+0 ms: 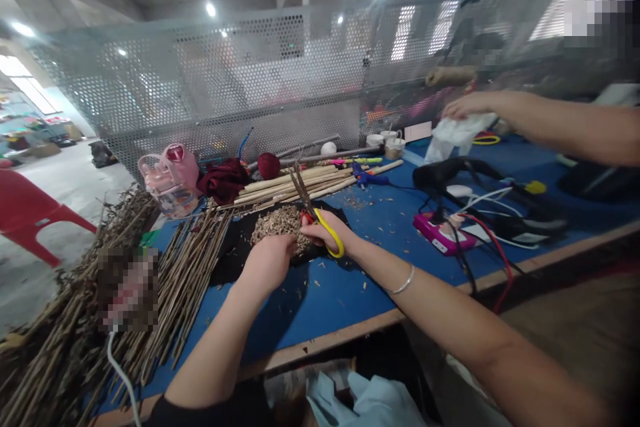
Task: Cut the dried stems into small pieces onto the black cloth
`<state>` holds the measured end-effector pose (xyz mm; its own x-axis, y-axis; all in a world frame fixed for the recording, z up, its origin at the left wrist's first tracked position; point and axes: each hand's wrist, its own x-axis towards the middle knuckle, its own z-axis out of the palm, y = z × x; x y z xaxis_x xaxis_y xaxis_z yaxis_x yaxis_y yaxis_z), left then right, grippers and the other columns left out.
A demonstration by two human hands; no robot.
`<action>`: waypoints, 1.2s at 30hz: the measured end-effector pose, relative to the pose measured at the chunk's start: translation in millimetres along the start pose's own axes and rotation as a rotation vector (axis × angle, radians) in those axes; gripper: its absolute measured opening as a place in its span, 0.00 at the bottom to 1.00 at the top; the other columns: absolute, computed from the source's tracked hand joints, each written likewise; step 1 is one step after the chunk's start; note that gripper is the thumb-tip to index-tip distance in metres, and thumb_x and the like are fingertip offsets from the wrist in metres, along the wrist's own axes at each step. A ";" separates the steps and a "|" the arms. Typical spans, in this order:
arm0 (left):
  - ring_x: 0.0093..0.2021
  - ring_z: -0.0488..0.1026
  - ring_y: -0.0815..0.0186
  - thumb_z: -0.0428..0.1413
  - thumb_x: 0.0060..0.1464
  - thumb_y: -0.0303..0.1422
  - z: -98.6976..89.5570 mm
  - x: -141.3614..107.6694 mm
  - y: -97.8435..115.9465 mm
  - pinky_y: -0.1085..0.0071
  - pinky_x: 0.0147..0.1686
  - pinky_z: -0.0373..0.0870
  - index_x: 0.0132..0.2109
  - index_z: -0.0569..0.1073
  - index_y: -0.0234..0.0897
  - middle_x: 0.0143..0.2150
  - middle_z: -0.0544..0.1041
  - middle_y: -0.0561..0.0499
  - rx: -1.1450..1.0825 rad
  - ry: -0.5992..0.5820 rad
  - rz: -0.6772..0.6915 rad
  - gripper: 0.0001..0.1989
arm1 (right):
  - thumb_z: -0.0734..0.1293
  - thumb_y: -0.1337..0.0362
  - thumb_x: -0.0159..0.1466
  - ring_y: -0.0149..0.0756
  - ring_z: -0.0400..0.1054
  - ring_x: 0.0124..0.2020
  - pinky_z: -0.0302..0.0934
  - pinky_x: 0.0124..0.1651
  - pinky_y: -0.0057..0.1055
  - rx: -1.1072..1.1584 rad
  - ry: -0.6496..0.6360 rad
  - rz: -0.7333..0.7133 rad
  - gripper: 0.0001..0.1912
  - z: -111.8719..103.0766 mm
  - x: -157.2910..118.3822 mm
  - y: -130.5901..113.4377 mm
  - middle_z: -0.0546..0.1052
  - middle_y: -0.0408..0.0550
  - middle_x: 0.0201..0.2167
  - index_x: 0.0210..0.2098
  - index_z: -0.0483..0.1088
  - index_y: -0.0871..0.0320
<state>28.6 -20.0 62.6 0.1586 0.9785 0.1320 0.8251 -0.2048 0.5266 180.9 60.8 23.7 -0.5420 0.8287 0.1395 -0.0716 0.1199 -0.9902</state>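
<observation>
Two hands: the right hand point(327, 229) grips yellow-handled scissors point(319, 215), long axis angled away and leftward; the left hand point(270, 257), fingers curled, contents hidden. Chopped-stem pile point(274, 221) just beyond, left hand nearer, on black cloth point(223, 268), blue tabletop point(333, 300). Farther: perforated screen point(200, 80), concrete-floored room.

The scissors point(303, 192) had yellow handles and slim metal blades; they stood at a slant over the right side of the pile, tips pointing up and away. The pile of small, pale brown chopped pieces point(275, 221) lay heaped and loose on the black cloth point(227, 260), which was spread flat beneath it.
</observation>
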 end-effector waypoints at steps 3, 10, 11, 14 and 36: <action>0.22 0.67 0.68 0.50 0.51 0.35 0.2 16.8 -12.7 0.73 0.26 0.63 0.25 0.70 0.37 0.21 0.71 0.50 -0.344 -0.105 -0.043 0.11 | 0.66 0.53 0.53 0.23 0.55 0.14 0.48 0.16 0.22 -0.078 0.210 -0.002 0.15 -5.1 19.2 -7.1 0.65 0.37 0.16 0.25 0.60 0.57; 0.30 0.72 0.71 0.60 0.43 0.37 12.7 25.8 -37.0 0.75 0.30 0.68 0.35 0.66 0.35 0.31 0.72 0.52 -1.340 -0.043 -0.353 0.14 | 0.67 0.51 0.51 0.24 0.52 0.14 0.47 0.17 0.23 -0.114 0.346 -0.006 0.18 1.3 30.0 -5.7 0.60 0.34 0.15 0.25 0.57 0.56; 0.31 0.72 0.72 0.61 0.43 0.36 15.4 25.3 -39.0 0.76 0.32 0.68 0.35 0.67 0.35 0.31 0.72 0.52 -1.422 0.017 -0.339 0.14 | 0.69 0.52 0.49 0.23 0.52 0.15 0.48 0.18 0.22 -0.133 0.284 0.006 0.18 7.1 25.7 -3.7 0.60 0.33 0.14 0.25 0.58 0.56; 0.29 0.70 0.75 0.61 0.44 0.35 21.1 23.6 -43.7 0.77 0.33 0.67 0.36 0.67 0.35 0.32 0.72 0.54 -1.561 0.165 -0.281 0.13 | 0.73 0.57 0.44 0.23 0.54 0.18 0.51 0.21 0.22 -0.131 0.117 0.071 0.20 25.5 11.9 0.9 0.61 0.34 0.17 0.24 0.57 0.57; 0.22 0.70 0.71 0.55 0.47 0.45 16.7 2.1 -39.9 0.80 0.16 0.61 0.35 0.67 0.33 0.25 0.73 0.51 -1.188 0.204 -0.293 0.18 | 0.70 0.50 0.48 0.25 0.51 0.22 0.47 0.23 0.22 -0.617 -0.018 0.069 0.20 8.0 7.2 6.3 0.59 0.36 0.19 0.25 0.60 0.58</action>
<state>5.1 -9.3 27.9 -0.1240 0.9912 -0.0471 -0.2045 0.0209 0.9786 169.8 63.1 18.4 -0.5422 0.8374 0.0696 0.4585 0.3642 -0.8106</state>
